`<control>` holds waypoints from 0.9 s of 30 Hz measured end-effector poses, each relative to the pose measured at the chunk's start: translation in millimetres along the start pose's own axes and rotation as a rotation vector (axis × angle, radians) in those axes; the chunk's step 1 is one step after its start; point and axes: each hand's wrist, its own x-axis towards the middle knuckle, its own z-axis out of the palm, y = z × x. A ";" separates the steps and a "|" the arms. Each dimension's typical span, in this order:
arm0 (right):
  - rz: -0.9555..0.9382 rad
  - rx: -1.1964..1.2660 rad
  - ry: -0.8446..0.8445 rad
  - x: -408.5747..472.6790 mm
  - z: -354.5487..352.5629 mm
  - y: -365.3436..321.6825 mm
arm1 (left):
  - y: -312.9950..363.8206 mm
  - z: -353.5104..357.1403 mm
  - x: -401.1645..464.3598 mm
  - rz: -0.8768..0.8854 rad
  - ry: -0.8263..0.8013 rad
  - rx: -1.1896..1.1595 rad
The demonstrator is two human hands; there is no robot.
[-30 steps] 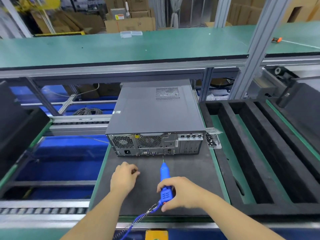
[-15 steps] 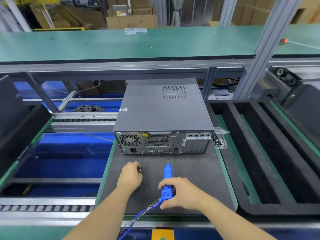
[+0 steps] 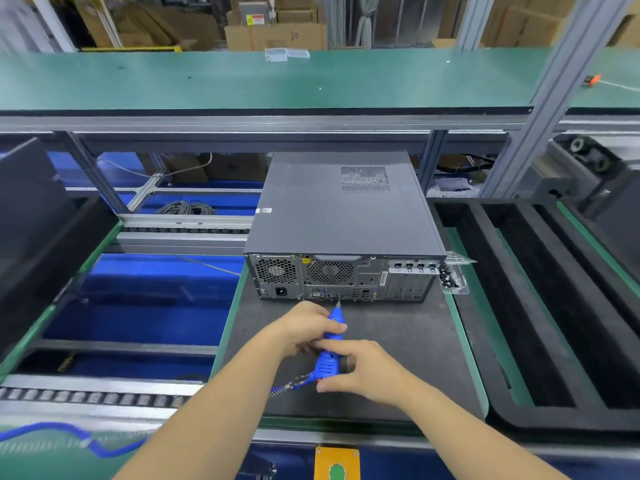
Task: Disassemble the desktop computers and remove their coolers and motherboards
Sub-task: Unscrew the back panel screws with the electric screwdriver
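Observation:
A dark grey desktop computer (image 3: 339, 209) lies flat on a black foam pad (image 3: 398, 341), its cover on and its rear panel with fans and ports facing me. A blue electric screwdriver (image 3: 330, 358) points at the lower middle of that panel, its bit close to the ports. My right hand (image 3: 360, 372) grips the screwdriver's rear body. My left hand (image 3: 304, 329) curls round its front barrel. A blue coiled cord runs from the tool toward me.
A small clear plastic tray with dark screws (image 3: 453, 278) sits by the computer's right rear corner. A black foam tray with long slots (image 3: 540, 306) lies to the right. Blue bins and a roller track (image 3: 86, 396) are on the left. A green shelf (image 3: 277, 81) spans above.
My left hand has left the pad and taken hold of the screwdriver's front. The screwdriver has moved forward, its bit now near the computer's rear panel.

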 end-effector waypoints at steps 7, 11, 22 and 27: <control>0.077 -0.074 0.101 14.2 -13.1 -1.3 | -49.7 -53.8 -17.2 0.123 0.434 0.378; 0.145 -0.223 0.120 22.0 -7.5 2.6 | -89.1 -72.5 -23.8 0.054 0.545 0.498; 0.195 -0.472 0.120 26.7 8.3 9.7 | -116.0 -65.9 -15.9 0.033 0.761 0.882; 0.132 -0.475 0.176 46.9 25.8 11.7 | -119.1 -66.2 -9.9 0.046 0.719 0.850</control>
